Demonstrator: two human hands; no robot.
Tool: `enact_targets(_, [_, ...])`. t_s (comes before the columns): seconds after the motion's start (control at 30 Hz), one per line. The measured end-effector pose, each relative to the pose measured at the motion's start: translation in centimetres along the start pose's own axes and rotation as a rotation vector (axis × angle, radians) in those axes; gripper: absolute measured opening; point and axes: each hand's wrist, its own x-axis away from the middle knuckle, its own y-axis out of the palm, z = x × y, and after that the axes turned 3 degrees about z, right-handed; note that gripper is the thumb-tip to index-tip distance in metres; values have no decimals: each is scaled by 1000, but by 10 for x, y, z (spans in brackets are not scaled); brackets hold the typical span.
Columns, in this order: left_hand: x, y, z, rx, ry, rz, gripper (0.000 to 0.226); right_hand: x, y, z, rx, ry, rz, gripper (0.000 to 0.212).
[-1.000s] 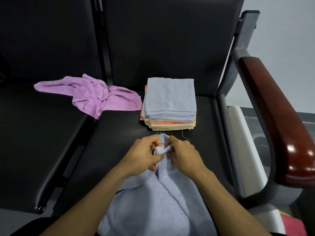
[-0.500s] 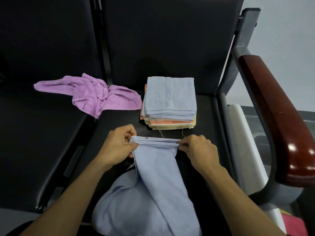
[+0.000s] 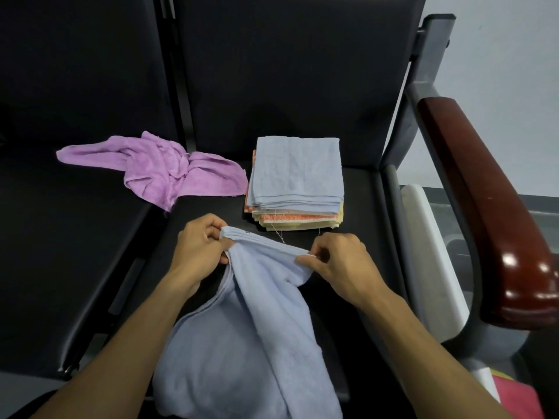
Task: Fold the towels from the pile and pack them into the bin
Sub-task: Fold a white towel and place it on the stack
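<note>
The pale blue towel [image 3: 248, 337] hangs from both hands over the front edge of the black seat [image 3: 211, 291], its top hem stretched between them just in front of the folded stack; the left hand [image 3: 199, 246] pinches the hem's left end with curled fingers and thumb; the right hand [image 3: 341, 261] pinches the right end the same way; the rest of the cloth drapes down toward the person's lap, bunched and twisted.

To do this step well, I judge the hem should be drawn taut and level so both corners are truly found; a light shake would likely let the twisted body fall flat; then the towel wants laying on the bare front part of the seat and folding to match the square of the stack, edges aligned before each crease is pressed.

The stack of folded towels [image 3: 296, 182] sits toward the back of the seat, blue on top, orange and yellow beneath, loose threads trailing at its front edge; a crumpled purple towel [image 3: 169, 170] lies just left of it, across the gap onto the neighbouring seat [image 3: 60, 237], still unfolded.

At the right side stands a dark red wooden armrest [image 3: 490, 213] on a grey frame; beyond it a white object that may be the bin [image 3: 429, 252], though I cannot tell; a pale wall [image 3: 514, 71] closes the room behind.
</note>
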Motion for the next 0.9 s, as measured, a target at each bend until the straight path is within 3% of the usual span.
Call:
enact_targets(0.07, [-2,-1,-2,30,-13,-3,18,-1,-1,1,-101,-7,-10,23])
enact_targets(0.3, [-8,-2,0,86,11,1,17,-6,-1,1,-459,75,207,8])
enact_targets(0.4, [-7,-1,5,72,50,12,16,-8,-3,0,-499,91,223,28])
enact_targets(0.43, [-6,-1,6,69,62,22,17,-7,-4,-1,-491,91,216,28])
enact_targets(0.53, [4,-5,13,61,90,50,20,0,-8,-6,-490,121,251,1])
enact_targets(0.57, [8,-7,17,64,95,59,20,4,-10,-8,-511,144,275,8])
enact_targets(0.7, [37,-25,59,69,160,62,17,21,-38,-33,-607,157,332,19])
enact_targets(0.9, [91,-72,154,106,335,102,18,49,-127,-101,-602,-14,457,17])
